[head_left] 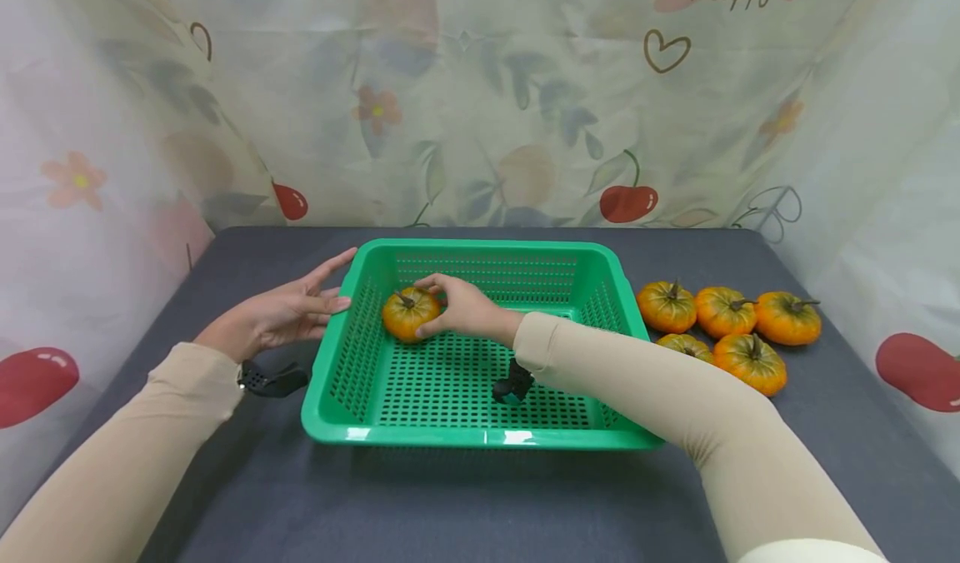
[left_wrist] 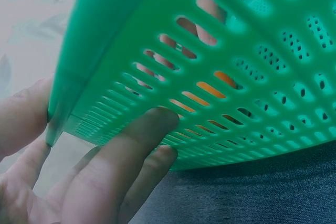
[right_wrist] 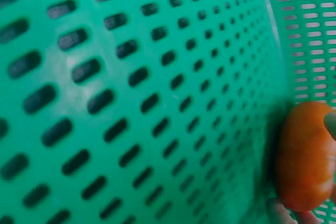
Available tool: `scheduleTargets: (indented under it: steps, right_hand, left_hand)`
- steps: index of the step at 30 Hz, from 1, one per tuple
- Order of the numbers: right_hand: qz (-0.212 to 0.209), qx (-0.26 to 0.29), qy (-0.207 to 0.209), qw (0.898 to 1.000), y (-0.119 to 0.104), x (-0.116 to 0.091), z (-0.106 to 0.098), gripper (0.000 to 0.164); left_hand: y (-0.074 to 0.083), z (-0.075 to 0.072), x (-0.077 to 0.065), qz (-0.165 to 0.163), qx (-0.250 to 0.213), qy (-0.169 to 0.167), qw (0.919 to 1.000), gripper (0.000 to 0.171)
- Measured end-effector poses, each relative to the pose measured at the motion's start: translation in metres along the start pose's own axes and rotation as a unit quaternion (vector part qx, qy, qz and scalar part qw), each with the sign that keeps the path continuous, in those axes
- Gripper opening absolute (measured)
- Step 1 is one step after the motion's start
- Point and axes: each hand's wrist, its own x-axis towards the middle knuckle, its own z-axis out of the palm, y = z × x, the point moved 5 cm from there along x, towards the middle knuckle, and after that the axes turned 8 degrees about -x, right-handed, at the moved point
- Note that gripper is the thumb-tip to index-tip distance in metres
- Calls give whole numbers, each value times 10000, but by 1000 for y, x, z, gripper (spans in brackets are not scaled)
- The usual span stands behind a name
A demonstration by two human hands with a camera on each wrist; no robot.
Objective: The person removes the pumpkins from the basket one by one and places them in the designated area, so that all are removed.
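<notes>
A green plastic basket (head_left: 480, 439) with slotted walls stands on the dark table. Inside it, at the left end, sits a small orange pumpkin (head_left: 408, 316) with a brown stem. My right hand (head_left: 467, 306) reaches into the basket and holds this pumpkin, thumb on the near side and fingers on the far side. In the right wrist view the pumpkin (right_wrist: 306, 156) lies by the basket wall, with fingertips at its lower edge. My left hand (head_left: 288, 309) touches the basket's left side from outside, its fingers fairly straight. The left wrist view shows fingertips (left_wrist: 160, 121) against the slotted wall.
Several more orange pumpkins (head_left: 725, 311) sit grouped on the table right of the basket, partly behind my right forearm. Dark cloth covers the table (head_left: 450, 505). A patterned curtain (head_left: 465, 97) hangs behind and at both sides. Both wrists wear black straps (head_left: 273, 380).
</notes>
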Motion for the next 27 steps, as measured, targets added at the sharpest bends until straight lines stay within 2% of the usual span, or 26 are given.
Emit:
scheduleTargets:
  steps: [10, 18, 21, 27]
  right_hand:
    - [-173, -469, 30, 9987, -5, 12, 13, 83]
    - [-131, -437, -31, 9990, -4, 12, 11, 82]
    - [-109, -369, -175, 9991, -3, 11, 8, 81]
    - [3, -20, -775, 9970, -4, 9, -1, 78]
  left_hand:
    - [0, 0, 0, -37, -45, -42, 10000, 88]
    - [0, 0, 0, -22, -45, -26, 10000, 89]
    - [0, 0, 0, -18, -66, -27, 10000, 89]
    - [0, 0, 0, -27, -146, -63, 9999, 88]
